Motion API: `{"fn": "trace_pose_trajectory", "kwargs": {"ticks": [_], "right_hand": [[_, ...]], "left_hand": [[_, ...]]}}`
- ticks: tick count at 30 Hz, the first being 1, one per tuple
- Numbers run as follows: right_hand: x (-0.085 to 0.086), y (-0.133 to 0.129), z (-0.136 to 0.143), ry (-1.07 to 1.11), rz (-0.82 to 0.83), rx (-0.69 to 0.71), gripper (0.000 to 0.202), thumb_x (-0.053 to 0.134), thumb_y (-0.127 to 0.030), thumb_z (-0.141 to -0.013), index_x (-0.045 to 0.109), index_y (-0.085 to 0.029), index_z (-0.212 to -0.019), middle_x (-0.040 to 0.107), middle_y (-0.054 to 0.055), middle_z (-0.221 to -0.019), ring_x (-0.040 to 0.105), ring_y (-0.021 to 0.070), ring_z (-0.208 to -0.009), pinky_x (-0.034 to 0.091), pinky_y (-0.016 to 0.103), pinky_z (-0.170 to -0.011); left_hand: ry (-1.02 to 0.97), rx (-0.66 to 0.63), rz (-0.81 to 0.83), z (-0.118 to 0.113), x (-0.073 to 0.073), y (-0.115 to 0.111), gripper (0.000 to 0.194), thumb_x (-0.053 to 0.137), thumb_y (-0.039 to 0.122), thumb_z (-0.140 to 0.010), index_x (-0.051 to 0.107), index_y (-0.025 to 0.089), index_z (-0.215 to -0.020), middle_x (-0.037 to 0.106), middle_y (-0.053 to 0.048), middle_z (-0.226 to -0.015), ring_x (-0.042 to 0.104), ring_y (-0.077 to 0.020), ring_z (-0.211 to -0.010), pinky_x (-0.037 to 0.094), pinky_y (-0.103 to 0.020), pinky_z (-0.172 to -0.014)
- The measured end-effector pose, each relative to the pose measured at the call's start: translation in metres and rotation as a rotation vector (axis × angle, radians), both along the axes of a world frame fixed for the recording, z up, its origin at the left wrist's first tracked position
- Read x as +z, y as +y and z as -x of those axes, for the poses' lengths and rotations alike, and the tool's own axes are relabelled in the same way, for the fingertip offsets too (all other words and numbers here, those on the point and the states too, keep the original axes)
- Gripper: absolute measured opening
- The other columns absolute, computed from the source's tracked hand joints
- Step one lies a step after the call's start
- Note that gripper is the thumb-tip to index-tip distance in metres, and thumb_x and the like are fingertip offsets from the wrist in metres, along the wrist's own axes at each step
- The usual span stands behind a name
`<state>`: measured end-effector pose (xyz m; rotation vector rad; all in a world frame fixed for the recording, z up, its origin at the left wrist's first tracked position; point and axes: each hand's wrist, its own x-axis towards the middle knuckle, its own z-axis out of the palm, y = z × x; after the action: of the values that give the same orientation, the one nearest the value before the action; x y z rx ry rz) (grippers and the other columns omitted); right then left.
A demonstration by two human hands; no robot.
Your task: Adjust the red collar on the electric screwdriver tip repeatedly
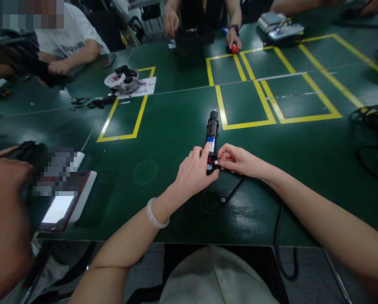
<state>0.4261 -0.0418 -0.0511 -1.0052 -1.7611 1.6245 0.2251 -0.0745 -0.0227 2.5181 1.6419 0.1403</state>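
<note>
A black electric screwdriver with a blue and silver band lies on the green table, its thin bit pointing away from me. My left hand rests over its near end, thumb and fingers on either side of the body. At that end a small red and silver part shows between the hands. Beside it, my right hand is closed in a pinch at a small pale connector on the screwdriver's right side. A black cable curves across the table below the hands. Fine detail between the fingertips is too small to tell.
Yellow tape rectangles mark the green table. A roll of tape sits on paper at left. Phone-like devices lie near a neighbour's arm. Black cables are bunched at right. A person opposite holds a red object.
</note>
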Motion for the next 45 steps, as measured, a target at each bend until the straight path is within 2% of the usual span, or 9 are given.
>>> {"fn": "trace_pose_trajectory", "kwargs": {"ticks": [3,12,18,22,28,33,36,41,45], "right_hand": [[0.0,0.001,0.0,-0.064,-0.046,-0.024,0.023,0.071,-0.032,-0.084,0.053,-0.018,-0.086,0.054,-0.006,-0.064,0.049,0.0074,-0.052,0.037,0.019,-0.046],[-0.004,0.0,0.001,0.021,0.076,-0.069,0.023,0.073,-0.029,-0.082,0.054,-0.018,-0.087,0.055,-0.005,-0.062,0.05,0.0077,-0.048,0.038,0.018,-0.037],[-0.004,-0.001,0.003,0.054,0.067,-0.077,0.014,0.066,-0.02,-0.083,0.053,-0.018,-0.088,0.056,-0.004,-0.065,0.051,0.0078,-0.051,0.041,0.016,-0.037],[-0.004,-0.001,0.004,0.064,0.065,-0.077,0.017,0.06,-0.013,-0.082,0.05,-0.02,-0.093,0.057,-0.005,-0.067,0.052,0.0088,-0.052,0.04,0.016,-0.037],[-0.002,-0.001,0.004,0.051,0.064,-0.057,0.019,0.054,-0.006,-0.078,0.048,-0.02,-0.089,0.057,-0.005,-0.067,0.052,0.0084,-0.052,0.041,0.016,-0.037],[0.001,0.001,0.001,0.06,0.069,-0.031,0.011,0.057,-0.011,-0.082,0.05,-0.019,-0.087,0.059,-0.004,-0.065,0.052,0.0085,-0.051,0.042,0.017,-0.038],[0.001,0.003,-0.003,0.076,0.069,-0.068,0.008,0.058,-0.017,-0.085,0.051,-0.019,-0.089,0.063,-0.002,-0.068,0.052,0.0083,-0.049,0.04,0.017,-0.036],[0.003,0.005,-0.006,0.079,0.059,-0.16,0.008,0.059,-0.021,-0.089,0.053,-0.018,-0.092,0.063,-0.002,-0.067,0.05,0.0073,-0.046,0.036,0.016,-0.034],[0.006,0.004,-0.007,0.062,0.051,-0.158,0.008,0.059,-0.022,-0.09,0.056,-0.017,-0.095,0.063,-0.001,-0.068,0.048,0.0068,-0.046,0.035,0.016,-0.035]], "left_hand": [[0.005,0.001,0.001,-0.001,0.001,0.0,0.078,0.056,0.047,-0.089,0.026,0.017,-0.155,0.05,-0.012,-0.123,0.057,-0.0258,-0.107,0.051,-0.035,-0.083],[0.005,-0.001,-0.043,-0.002,-0.002,0.0,0.076,0.053,0.056,-0.092,0.029,0.018,-0.153,0.051,-0.012,-0.121,0.057,-0.0248,-0.104,0.05,-0.034,-0.081],[0.008,0.006,-0.062,-0.003,-0.005,0.001,0.076,0.05,0.061,-0.093,0.03,0.017,-0.153,0.051,-0.012,-0.12,0.057,-0.0245,-0.103,0.049,-0.032,-0.08],[0.003,0.017,-0.067,-0.004,-0.005,0.001,0.076,0.049,0.061,-0.094,0.031,0.016,-0.152,0.052,-0.012,-0.119,0.058,-0.0242,-0.103,0.049,-0.032,-0.08],[0.041,0.05,-0.077,-0.007,-0.005,0.001,0.074,0.049,0.059,-0.095,0.031,0.017,-0.153,0.053,-0.012,-0.117,0.059,-0.0241,-0.101,0.049,-0.032,-0.08],[0.07,0.044,-0.083,-0.009,-0.002,0.001,0.073,0.05,0.054,-0.095,0.03,0.017,-0.154,0.053,-0.012,-0.116,0.058,-0.0245,-0.101,0.048,-0.033,-0.08],[0.098,0.042,-0.081,-0.008,0.001,0.002,0.074,0.052,0.051,-0.094,0.029,0.017,-0.155,0.053,-0.012,-0.115,0.057,-0.0252,-0.102,0.048,-0.033,-0.081],[0.161,0.029,-0.078,0.003,0.006,0.001,0.072,0.052,0.05,-0.094,0.031,0.016,-0.154,0.053,-0.012,-0.115,0.057,-0.0261,-0.101,0.047,-0.035,-0.081],[0.228,0.021,-0.095,0.028,0.01,-0.001,0.071,0.05,0.05,-0.095,0.032,0.015,-0.154,0.054,-0.013,-0.115,0.056,-0.0273,-0.103,0.045,-0.036,-0.085]]}}
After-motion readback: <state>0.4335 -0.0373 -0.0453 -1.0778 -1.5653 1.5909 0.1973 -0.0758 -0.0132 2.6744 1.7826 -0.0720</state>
